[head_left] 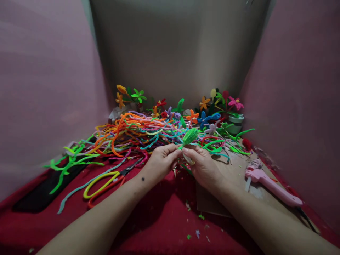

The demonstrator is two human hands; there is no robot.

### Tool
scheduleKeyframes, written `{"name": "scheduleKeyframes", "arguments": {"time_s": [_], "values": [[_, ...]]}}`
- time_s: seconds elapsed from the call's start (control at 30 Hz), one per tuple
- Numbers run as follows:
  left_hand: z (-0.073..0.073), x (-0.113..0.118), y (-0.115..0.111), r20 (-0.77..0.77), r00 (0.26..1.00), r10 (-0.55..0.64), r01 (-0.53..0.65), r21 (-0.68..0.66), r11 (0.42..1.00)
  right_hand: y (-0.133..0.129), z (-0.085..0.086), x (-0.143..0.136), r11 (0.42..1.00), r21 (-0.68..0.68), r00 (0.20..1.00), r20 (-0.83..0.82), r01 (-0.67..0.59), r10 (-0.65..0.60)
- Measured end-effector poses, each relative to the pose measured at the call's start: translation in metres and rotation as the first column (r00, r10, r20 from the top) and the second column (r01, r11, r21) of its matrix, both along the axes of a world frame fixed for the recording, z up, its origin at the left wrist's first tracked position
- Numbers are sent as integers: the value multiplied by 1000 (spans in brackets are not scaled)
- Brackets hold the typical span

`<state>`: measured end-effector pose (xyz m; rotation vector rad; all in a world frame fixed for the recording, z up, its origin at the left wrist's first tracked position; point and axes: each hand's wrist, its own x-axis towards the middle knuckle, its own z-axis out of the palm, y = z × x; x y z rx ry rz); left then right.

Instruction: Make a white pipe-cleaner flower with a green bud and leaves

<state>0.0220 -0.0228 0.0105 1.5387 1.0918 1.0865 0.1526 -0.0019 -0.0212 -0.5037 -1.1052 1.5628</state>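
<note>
As I view remotely, the left hand [162,159] and the right hand [204,163] both pinch the green bud [190,136] near its base, in front of the right part of the stem pile [145,131]. Should either pinch slacken, I judge the bud could splay; excess twist could bend it. The glue gun [273,185], right of the pile, could burn a stray hand if hot, which I cannot tell. The grip hides the bud's base. Scissors [124,172] at the pile's near left have tips hard to make out.

The scene is dimly lit; soft shadows are cast on the red cloth [156,230]; side walls [47,88] are blurred.
</note>
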Motion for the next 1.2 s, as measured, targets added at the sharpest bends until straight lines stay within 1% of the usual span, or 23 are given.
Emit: {"name": "scheduleKeyframes", "arguments": {"time_s": [0.1,0.17,0.23,0.3,0.37,0.4,0.43,0.47,0.5,0.53,0.6,0.63,0.67,0.7,0.73,0.77,0.83,0.9,0.97,1.03,1.1,1.17,1.2], "values": [[0,-2,1,129,991,-38,55,-135,989,1,0,0,1000,-11,999,-20,26,-26],[-2,-5,2,224,971,-88,131,-186,974,1,1,0,999,-31,998,-53,18,-19],[-5,-8,3,346,923,-169,255,-219,942,0,3,0,998,-66,997,-82,-4,-2],[-7,-11,4,477,841,-254,399,-230,888,-1,4,0,995,-92,995,-101,-32,22],[-8,-13,6,581,755,-305,509,-225,831,-1,5,0,993,-97,991,-121,-61,49],[-9,-13,6,607,728,-318,541,-224,810,-1,4,0,993,-98,990,-130,-71,58],[-8,-13,6,613,720,-327,556,-227,799,0,3,0,992,-101,988,-140,-75,60],[-7,-12,6,596,732,-329,551,-234,801,0,2,0,991,-111,987,-147,-76,59],[-6,-11,6,555,765,-327,525,-243,816,1,1,0,989,-126,987,-152,-74,55],[-5,-10,5,483,816,-318,475,-246,845,3,-1,0,987,-142,987,-151,-70,48],[-3,-7,4,249,935,-252,306,-209,929,4,-4,0,983,-179,990,-141,-39,14],[-3,-5,2,107,977,-187,201,-145,969,4,-4,0,980,-196,991,-131,-19,-7],[-4,-4,1,-45,994,-104,102,-45,994,4,-5,1,978,-211,993,-119,1,-26],[-5,-3,0,-196,981,-3,20,84,996,4,-5,0,975,-221,993,-111,23,-48],[-8,-2,-1,-332,937,106,-30,226,974,3,-5,0,974,-224,992,-104,40,-65],[-10,-2,-2,-445,871,210,-42,359,932,2,-4,0,974,-219,992,-103,53,-77],[-15,-2,-3,-597,706,382,13,551,835,0,-3,-2,977,-201,990,-109,68,-92],[-19,-5,-3,-666,577,473,95,629,771,-2,-3,-3,978,-192,989,-107,75,-97],[-22,-7,-1,-690,512,511,156,660,735,-4,-3,-4,976,-198,990,-92,88,-108],[-23,-9,0,-697,494,520,182,667,722,-4,-4,-4,974,-203,990,-72,104,-121],[-23,-10,1,-698,508,504,176,657,733,-4,-6,-4,973,-200,990,-57,118,-132],[-23,-10,2,-684,561,466,145,635,759,-3,-7,-4,976,-181,990,-46,124,-134],[-22,-9,2,-663,607,438,118,620,776,-2,-8,-4,978,-171,990,-42,123,-132]]}}
